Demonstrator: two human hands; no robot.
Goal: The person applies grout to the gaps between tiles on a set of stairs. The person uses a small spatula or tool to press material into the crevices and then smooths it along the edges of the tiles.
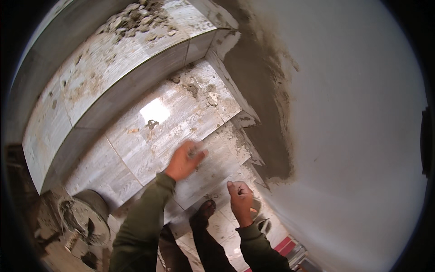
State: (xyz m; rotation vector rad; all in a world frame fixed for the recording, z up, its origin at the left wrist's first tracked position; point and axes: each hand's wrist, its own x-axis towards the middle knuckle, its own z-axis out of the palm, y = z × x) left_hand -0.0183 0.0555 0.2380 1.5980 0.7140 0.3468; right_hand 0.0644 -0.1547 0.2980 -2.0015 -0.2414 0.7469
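Note:
My left hand [186,159] is over the lower tiled step [213,163], thumb and fingers apart and slightly curled, fingertips blurred, with no held object visible. My right hand [240,199] is below and to its right, fingers curled toward the thumb; whether something small sits between them I cannot make out. The wood-look tile tread [122,149] above my left hand has a few crumbs and a lump of mortar [152,123]. My bare-looking foot [204,213] rests between and below both hands.
A mortar-smeared bucket [97,208] and a handled tool [71,241] are at lower left. The upper step [54,113] holds rubble [136,20]. A pale wall [353,127] with a mortar band [265,136] borders the stairs on the right. Red-and-white material [285,247] lies at lower right.

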